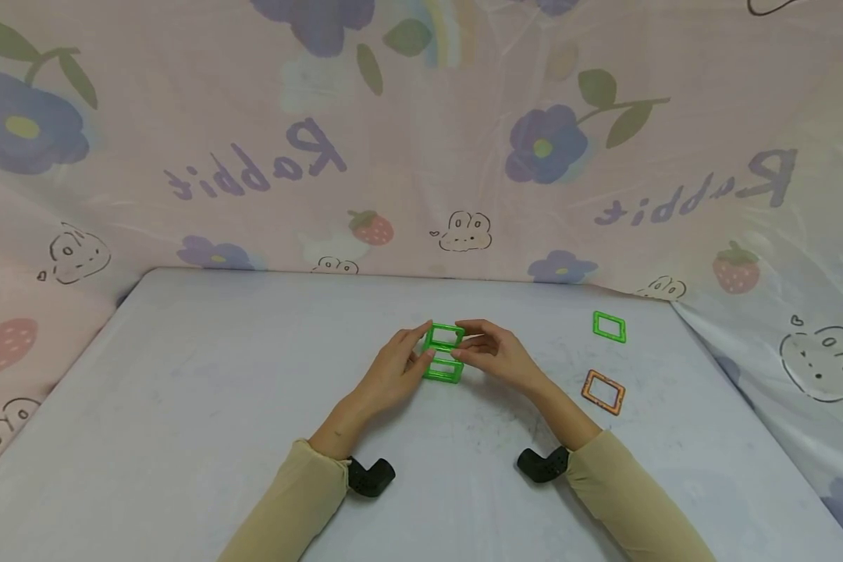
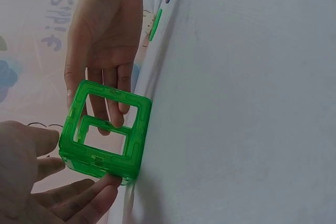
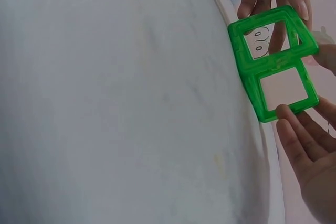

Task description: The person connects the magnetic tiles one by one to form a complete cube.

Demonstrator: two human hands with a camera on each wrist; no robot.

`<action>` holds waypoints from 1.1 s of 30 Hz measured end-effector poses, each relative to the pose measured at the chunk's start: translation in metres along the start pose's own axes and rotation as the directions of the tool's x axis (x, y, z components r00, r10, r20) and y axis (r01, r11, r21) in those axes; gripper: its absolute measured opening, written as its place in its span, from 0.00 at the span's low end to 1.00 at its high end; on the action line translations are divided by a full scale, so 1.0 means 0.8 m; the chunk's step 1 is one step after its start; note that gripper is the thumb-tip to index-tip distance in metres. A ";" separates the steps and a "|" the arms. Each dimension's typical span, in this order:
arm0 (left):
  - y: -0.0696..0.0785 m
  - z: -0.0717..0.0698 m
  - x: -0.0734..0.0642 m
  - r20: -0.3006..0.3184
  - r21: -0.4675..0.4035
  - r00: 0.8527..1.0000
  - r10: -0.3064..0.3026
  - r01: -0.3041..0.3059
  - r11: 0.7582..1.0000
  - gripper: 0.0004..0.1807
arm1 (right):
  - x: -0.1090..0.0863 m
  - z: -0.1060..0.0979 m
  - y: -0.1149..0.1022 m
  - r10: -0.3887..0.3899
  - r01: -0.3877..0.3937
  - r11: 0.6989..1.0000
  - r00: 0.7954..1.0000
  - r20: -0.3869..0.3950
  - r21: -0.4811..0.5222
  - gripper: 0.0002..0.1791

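Observation:
Several clear green square magnetic tiles, hollow in the middle, form a small box-like frame (image 1: 443,353) on the white table. In the left wrist view the green frame (image 2: 105,129) shows one square face in front of another. My left hand (image 1: 393,368) holds its left side, fingers at the far corner and thumb toward the near part. On the opposite side, my right hand (image 1: 495,355) holds it with thumb and fingertips. The right wrist view shows fingertips (image 3: 284,113) on the edge of one tile; part of the frame's far side is hidden.
A loose green square tile (image 1: 609,327) lies at the back right of the table (image 1: 253,390). Nearer, an orange square tile (image 1: 603,392) lies flat beside the right forearm. Black wrist devices (image 1: 371,477) show at both sleeves. A printed cloth (image 1: 421,156) hangs behind.

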State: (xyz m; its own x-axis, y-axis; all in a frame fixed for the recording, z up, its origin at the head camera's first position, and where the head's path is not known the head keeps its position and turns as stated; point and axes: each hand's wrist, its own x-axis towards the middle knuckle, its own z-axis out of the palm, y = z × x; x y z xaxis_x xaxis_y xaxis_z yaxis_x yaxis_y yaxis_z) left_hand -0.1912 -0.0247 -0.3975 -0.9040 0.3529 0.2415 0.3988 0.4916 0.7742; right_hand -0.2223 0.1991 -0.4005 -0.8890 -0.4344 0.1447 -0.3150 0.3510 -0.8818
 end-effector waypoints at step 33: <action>-0.004 0.003 -0.003 0.047 0.007 0.998 -0.035 0.035 0.999 0.29 | -0.001 -0.003 0.001 0.007 -0.004 0.999 0.999 0.046 -0.054 0.31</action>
State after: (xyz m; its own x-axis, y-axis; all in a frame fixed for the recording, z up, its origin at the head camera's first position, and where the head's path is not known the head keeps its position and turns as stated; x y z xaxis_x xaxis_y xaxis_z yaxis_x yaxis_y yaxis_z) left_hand -0.1903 -0.0252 -0.4022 -0.9093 0.3722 0.1861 0.3677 0.5092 0.7781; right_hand -0.2224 0.2017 -0.4000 -0.8750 -0.4694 0.1182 -0.3289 0.3974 -0.8567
